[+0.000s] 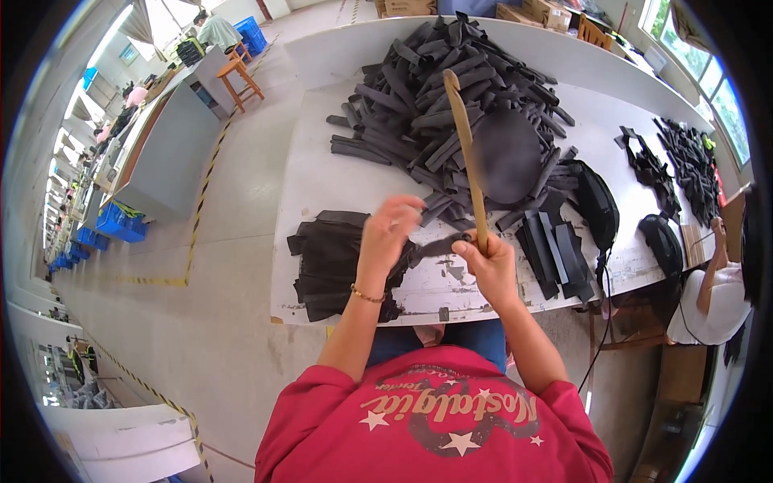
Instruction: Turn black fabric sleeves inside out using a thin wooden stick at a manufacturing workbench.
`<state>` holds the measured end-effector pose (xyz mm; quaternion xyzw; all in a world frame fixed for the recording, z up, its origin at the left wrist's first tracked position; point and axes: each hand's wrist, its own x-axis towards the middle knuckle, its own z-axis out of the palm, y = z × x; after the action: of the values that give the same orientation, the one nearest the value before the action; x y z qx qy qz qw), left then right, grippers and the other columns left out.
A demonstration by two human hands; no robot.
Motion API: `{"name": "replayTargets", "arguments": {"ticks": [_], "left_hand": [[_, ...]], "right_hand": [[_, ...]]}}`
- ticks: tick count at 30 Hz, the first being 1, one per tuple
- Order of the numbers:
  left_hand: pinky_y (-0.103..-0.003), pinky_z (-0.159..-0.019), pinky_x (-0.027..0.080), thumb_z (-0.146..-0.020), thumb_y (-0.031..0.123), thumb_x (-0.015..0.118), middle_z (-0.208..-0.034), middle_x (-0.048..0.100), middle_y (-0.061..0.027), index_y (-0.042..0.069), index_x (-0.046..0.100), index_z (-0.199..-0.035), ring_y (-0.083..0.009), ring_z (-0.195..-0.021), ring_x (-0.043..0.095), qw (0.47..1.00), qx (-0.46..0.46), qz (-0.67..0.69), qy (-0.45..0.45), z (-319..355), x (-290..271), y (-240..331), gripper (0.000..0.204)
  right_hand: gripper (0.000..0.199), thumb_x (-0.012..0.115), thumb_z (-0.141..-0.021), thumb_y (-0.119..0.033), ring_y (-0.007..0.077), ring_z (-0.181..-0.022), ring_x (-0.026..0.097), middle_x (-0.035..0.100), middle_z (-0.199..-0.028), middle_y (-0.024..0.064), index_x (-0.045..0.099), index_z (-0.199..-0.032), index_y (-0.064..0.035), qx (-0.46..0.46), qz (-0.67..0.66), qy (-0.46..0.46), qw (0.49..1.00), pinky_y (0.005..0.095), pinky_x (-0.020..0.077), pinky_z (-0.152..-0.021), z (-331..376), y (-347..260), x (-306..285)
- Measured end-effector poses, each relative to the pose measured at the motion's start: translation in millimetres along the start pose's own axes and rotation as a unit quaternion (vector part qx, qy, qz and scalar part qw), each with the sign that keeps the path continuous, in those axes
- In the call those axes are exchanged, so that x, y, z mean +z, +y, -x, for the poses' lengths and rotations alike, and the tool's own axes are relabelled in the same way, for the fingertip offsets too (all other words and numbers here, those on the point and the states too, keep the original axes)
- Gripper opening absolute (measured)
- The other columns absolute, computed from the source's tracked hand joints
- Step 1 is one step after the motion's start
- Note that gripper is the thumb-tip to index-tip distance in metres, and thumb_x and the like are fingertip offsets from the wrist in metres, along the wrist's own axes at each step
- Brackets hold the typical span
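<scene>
Right hand (493, 270) gripping wooden stick (465, 145), left hand (390, 233) raised

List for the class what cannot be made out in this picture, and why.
All in the head view:
- Left hand: blurred, so its finger pose is unclear.
- Wooden stick: its lower end is hidden by the right hand.
- Dark fabric pile: partly covered by a blurred oval patch.
- Co-worker at far right: cut off by the dark fisheye rim.

Count the wearer's two hands (388, 233) (493, 267) and one stick (468, 149) (dark pieces (443, 84) uncountable)
</scene>
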<state>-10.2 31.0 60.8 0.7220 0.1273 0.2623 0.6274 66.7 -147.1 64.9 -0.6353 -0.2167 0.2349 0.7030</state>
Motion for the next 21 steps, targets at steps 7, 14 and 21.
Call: {"name": "replayTargets", "arguments": {"ticks": [7, 14, 21], "left_hand": [[-0.015, -0.067, 0.041, -0.088, 0.012, 0.063, -0.083, 0.058, 0.0046, 0.001, 0.059, -0.097, -0.0004, -0.076, 0.051, 0.975, -0.094, 0.195, -0.058, 16, 29, -3, 0.014], [-0.015, -0.065, 0.041, -0.088, 0.012, 0.063, -0.081, 0.057, 0.0046, 0.002, 0.059, -0.095, -0.0009, -0.074, 0.05, 0.989, -0.064, 0.11, -0.072, 16, 31, -3, 0.013], [-0.018, -0.065, 0.041, -0.09, 0.011, 0.059, -0.08, 0.056, 0.0029, 0.001, 0.057, -0.096, -0.0027, -0.072, 0.049, 0.998, -0.036, 0.043, -0.027, 21, 45, -16, 0.011]], "right_hand": [[0.015, 0.069, -0.084, -0.011, 0.0003, -0.054, 0.031, 0.036, -0.06, -0.0104, 0.061, -0.094, -0.002, -0.087, 0.041, 0.07, 0.993, 0.018, 0.0238, -0.048, -5, 2, 6], [0.016, 0.066, -0.085, -0.008, 0.0013, -0.054, 0.028, 0.034, -0.059, -0.0094, 0.061, -0.099, -0.0038, -0.136, 0.131, 0.063, 0.98, 0.0189, 0.0225, -0.048, -3, 1, -11], [0.014, 0.059, -0.091, -0.017, 0.0036, -0.045, 0.028, 0.034, -0.056, -0.0074, 0.057, -0.092, -0.0034, -0.063, -0.15, 0.011, 0.987, 0.0204, 0.0205, -0.042, -15, -6, -25]]}}
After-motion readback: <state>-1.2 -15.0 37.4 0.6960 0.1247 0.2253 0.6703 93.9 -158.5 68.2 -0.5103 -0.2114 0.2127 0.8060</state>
